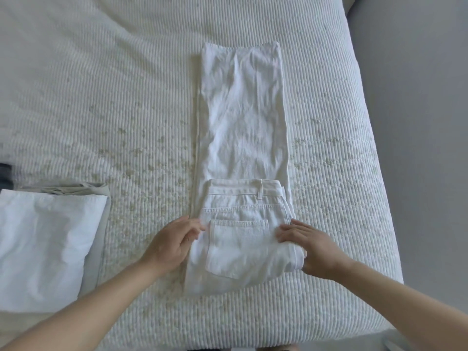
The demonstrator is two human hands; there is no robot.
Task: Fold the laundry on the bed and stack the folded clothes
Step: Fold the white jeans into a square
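Note:
White jeans [243, 117] lie lengthwise on the bed, legs stacked and stretching away from me. Their waist end is folded up over the legs, back pocket facing up. My left hand [172, 243] holds the left edge of that folded part, fingers curled round the fabric. On the right edge my right hand [312, 249] lies with fingers on top and the thumb under the fold. A stack of folded clothes [45, 247], a white piece on top of a pale grey one, sits at the left.
The bed has a ribbed white cover [114, 97] with faint speckles. Its right edge drops to a grey floor [417, 122]. Something dark [5, 173] peeks in at the far left edge.

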